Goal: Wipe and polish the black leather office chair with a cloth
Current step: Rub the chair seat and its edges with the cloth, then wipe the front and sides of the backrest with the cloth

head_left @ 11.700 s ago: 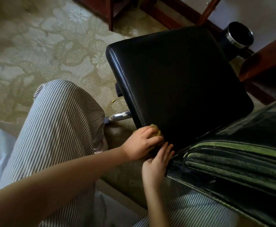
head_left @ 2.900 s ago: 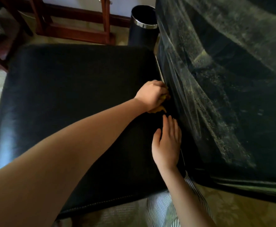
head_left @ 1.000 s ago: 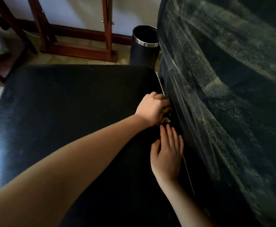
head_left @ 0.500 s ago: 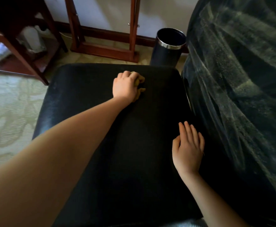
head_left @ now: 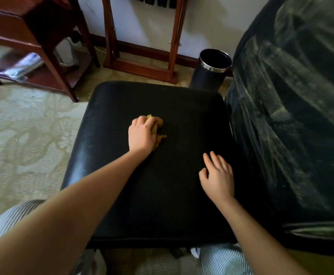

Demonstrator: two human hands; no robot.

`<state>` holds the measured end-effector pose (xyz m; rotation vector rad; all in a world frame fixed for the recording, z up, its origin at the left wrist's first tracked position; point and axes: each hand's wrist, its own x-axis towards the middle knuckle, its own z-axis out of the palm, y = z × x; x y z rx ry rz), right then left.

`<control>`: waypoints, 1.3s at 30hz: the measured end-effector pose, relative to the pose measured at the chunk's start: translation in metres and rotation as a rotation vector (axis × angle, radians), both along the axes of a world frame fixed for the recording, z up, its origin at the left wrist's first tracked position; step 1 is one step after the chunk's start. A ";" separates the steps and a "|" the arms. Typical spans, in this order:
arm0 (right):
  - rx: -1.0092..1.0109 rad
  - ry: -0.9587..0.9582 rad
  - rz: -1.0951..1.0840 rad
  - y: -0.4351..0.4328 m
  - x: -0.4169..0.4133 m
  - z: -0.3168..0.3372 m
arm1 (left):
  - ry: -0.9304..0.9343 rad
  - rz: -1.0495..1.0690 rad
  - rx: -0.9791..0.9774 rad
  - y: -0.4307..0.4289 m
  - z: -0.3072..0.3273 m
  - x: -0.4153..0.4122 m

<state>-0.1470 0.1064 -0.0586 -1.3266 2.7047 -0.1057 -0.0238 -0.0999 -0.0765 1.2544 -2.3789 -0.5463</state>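
Head view, looking down at the black leather office chair (head_left: 174, 205). Its seat fills the middle of the frame, and its backrest (head_left: 291, 120) rises on the right, dark with pale dusty streaks.

My left hand (head_left: 141, 135) is on the seat a bit left of centre. The fingers are curled over a bunched yellow cloth (head_left: 158, 129) and grip it against the leather. The cloth pokes out on the right side of the hand and touches the seat.

My right hand (head_left: 217, 175) lies flat on the seat nearer the backrest. Its fingers are relaxed and spread and hold nothing. The two hands are apart, with bare leather between them.

Both forearms come in from the bottom edge. Striped trousers (head_left: 221, 261) show below the near edge of the seat.

A black bin with a chrome rim (head_left: 211, 74) stands on the floor just past the far right corner of the seat. A red-brown wooden stand (head_left: 140, 65) is against the wall beyond the seat, and a wooden side table (head_left: 49, 48) is at top left. Pale patterned carpet (head_left: 23, 139) is to the left of the chair.
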 end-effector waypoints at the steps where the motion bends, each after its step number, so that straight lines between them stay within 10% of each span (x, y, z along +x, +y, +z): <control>1: 0.033 -0.032 0.025 0.000 0.005 0.005 | 0.005 -0.008 0.009 0.011 0.001 0.009; 6: 0.070 -0.217 -0.004 0.003 0.028 0.038 | -0.073 -0.023 0.252 0.059 0.021 0.038; 10: -0.046 -0.217 0.041 0.013 0.048 0.086 | 0.155 0.284 1.079 0.064 0.069 0.045; 13: -0.100 -0.198 0.183 0.030 0.058 0.131 | 0.283 0.356 1.344 0.077 0.106 0.055; 23: -0.461 0.166 0.128 0.125 0.056 0.267 | 0.425 -0.272 1.271 0.164 0.274 0.005; 28: -0.778 0.450 -0.290 0.176 0.044 0.310 | 0.476 -0.429 1.269 0.215 0.320 -0.017; 35: -0.924 -0.481 -0.547 0.191 0.016 0.341 | 0.415 -0.466 1.177 0.249 0.351 -0.003; 39: -0.982 -0.563 -0.532 0.196 0.015 0.347 | 0.481 -0.422 1.086 0.244 0.363 0.019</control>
